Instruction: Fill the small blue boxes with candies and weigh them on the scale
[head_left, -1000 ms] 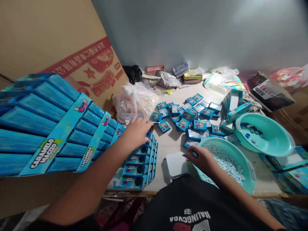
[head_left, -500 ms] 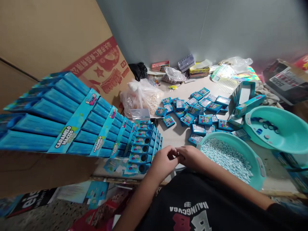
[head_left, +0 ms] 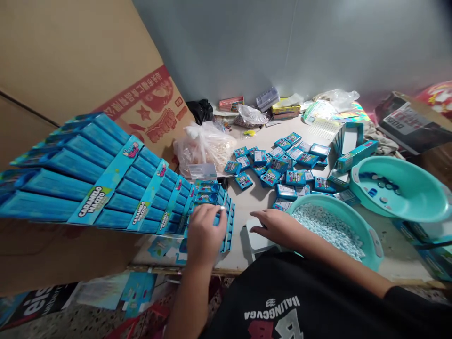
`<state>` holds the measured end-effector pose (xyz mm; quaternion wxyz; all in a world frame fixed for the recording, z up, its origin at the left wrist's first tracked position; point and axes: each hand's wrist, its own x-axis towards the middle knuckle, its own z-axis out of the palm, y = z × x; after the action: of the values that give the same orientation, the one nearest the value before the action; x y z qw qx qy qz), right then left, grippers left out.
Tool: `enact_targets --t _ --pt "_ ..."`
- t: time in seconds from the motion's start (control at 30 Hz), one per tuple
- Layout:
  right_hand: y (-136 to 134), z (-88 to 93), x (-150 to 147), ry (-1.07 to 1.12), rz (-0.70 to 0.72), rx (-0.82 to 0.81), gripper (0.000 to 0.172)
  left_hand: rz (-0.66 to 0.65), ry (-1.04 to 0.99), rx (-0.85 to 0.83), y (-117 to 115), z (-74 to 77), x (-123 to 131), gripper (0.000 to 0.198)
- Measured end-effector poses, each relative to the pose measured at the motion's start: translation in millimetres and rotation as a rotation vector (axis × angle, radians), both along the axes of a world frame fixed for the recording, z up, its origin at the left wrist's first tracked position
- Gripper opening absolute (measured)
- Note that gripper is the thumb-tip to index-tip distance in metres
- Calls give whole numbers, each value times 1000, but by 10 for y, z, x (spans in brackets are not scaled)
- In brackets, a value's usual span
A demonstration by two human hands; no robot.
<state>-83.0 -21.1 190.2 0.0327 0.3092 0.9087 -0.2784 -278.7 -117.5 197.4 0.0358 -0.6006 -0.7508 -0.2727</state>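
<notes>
Left hand (head_left: 205,234) lies palm-down on the near end of the blue display-box stack (head_left: 212,207), fingers curled on its top edge, gripping nothing loose. Right hand (head_left: 274,226) rests loosely on a white card (head_left: 257,241), just right of the stack, beside the teal basin (head_left: 369,242) of pale candies (head_left: 326,228).
</notes>
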Motion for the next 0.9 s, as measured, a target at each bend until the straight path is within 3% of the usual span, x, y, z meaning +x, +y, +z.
enact_targets --t 0.1,0.2,0.4,0.63,0.9 --pt "-13 -90 137 -34 -28 -38 44 21 153 -150 1 15 -347 28" --pt "-13 -224 291 -77 -61 -40 41 -19 200 -309 22 18 -455 35" --pt "67 -303 468 -176 -115 -60 37 2 239 -387 49 -30 -363 37" --pt "128 -255 561 -158 -176 -94 38 59 88 -382 55 -53 -339 32" --pt "122 -282 532 -140 -164 -110 36 204 326 -537 -63 -23 -9 46"
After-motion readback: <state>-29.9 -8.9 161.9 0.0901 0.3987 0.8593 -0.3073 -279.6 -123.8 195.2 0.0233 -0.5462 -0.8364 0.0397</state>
